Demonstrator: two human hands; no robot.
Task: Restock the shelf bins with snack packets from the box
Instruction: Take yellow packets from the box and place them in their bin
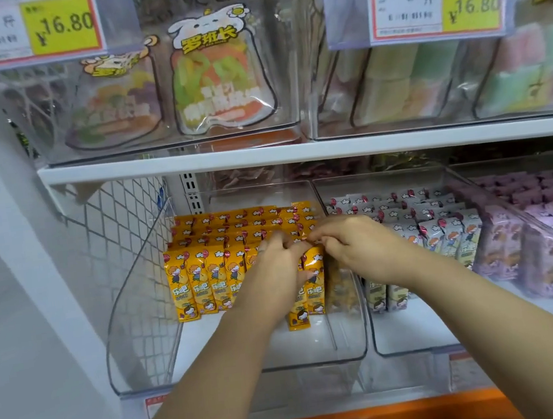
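Rows of upright yellow snack packets [204, 279] fill the back of a clear plastic bin [137, 328] on the lower shelf. Both my hands reach into this bin at the right end of the front row. My left hand [278, 264] has curled fingers on the tops of the yellow packets there. My right hand [344, 239] pinches the top of a yellow packet [315, 287] beside it. One yellow packet [298, 320] stands a little lower and further forward than the row. The box is not in view.
A second clear bin [420, 330] to the right holds white packets [442, 228], and further right lie purple packets [537, 214]. Above, a white shelf board [296, 152] carries bins of candy bags [218, 74] with price tags [23, 28]. Wire mesh [115, 227] closes the left side.
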